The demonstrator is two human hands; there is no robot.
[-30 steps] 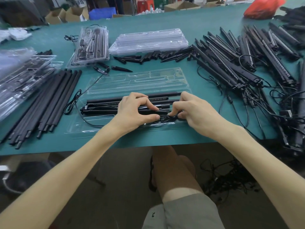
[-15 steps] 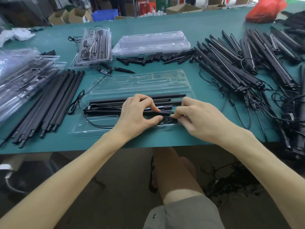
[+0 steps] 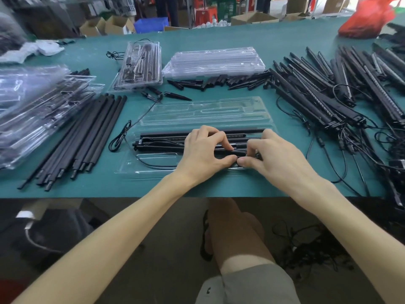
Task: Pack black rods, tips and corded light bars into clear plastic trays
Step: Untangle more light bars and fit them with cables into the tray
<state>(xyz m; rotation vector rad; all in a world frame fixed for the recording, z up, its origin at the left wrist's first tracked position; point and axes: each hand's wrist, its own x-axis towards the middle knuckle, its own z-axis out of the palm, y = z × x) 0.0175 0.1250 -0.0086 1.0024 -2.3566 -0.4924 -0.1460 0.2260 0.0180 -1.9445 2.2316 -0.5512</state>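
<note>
Fingers (image 3: 228, 160) of left hand (image 3: 201, 154) and right hand (image 3: 278, 160) pinch cord (image 3: 258, 156).

Teal-topped table (image 3: 219, 34), open cardboard boxes (image 3: 109, 27), blue crate (image 3: 151, 24), red stool (image 3: 205, 14) behind, brown floor (image 3: 182, 238) below

Left hand (image 3: 202, 151), right hand (image 3: 278, 160) pinching cord (image 3: 157, 165), tray (image 3: 197, 110)

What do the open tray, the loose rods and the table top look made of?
Tray: thin clear glossy plastic, see-through with bright glints. Rods: matte black, metal or plastic, can't tell. Table top: teal mat, dull, likely rubber or vinyl.
</note>
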